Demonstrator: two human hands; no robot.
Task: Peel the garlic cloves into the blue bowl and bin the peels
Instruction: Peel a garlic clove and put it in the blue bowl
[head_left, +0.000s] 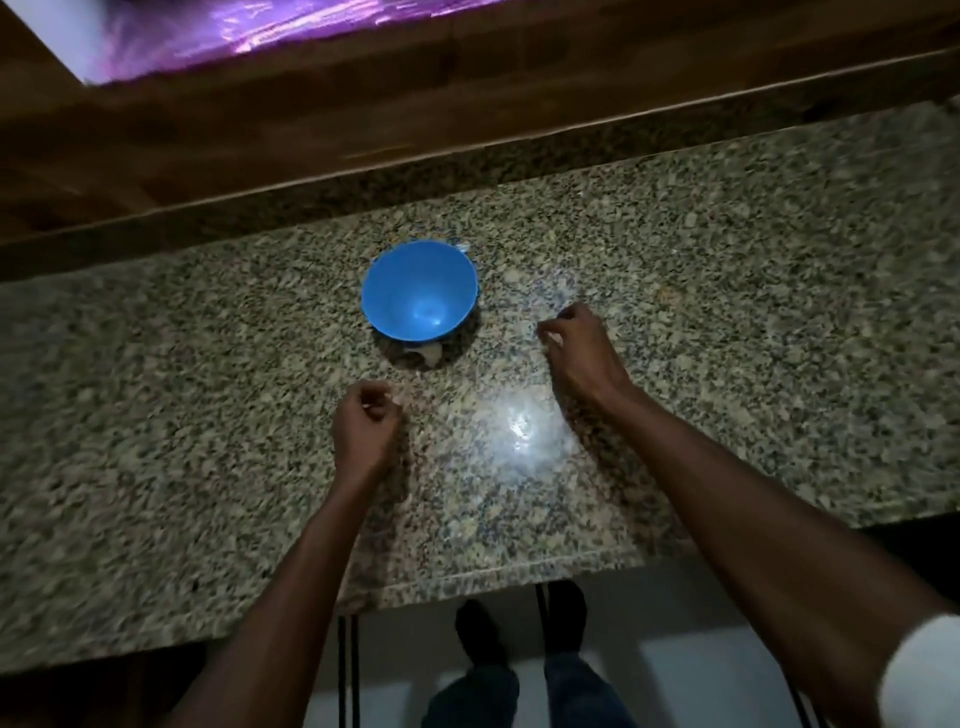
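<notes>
The blue bowl (420, 289) stands on the speckled granite counter (156, 415), and its inside looks bare. A pale garlic piece (427, 355) lies against its near side. My left hand (366, 422) hovers below the bowl with fingers curled; something small and pale may sit at the fingertips, blurred. To the right of the bowl, my right hand (579, 353) has its fingers pinched on a small pale bit (551, 340), a clove or a peel. No bin is in sight.
A brown wooden ledge (363, 119) runs along the back of the counter, with a purple-lit surface (249, 31) beyond it. The counter's near edge (467, 582) ends above my feet and a white floor. A bright glare spot (519, 426) lies between my hands.
</notes>
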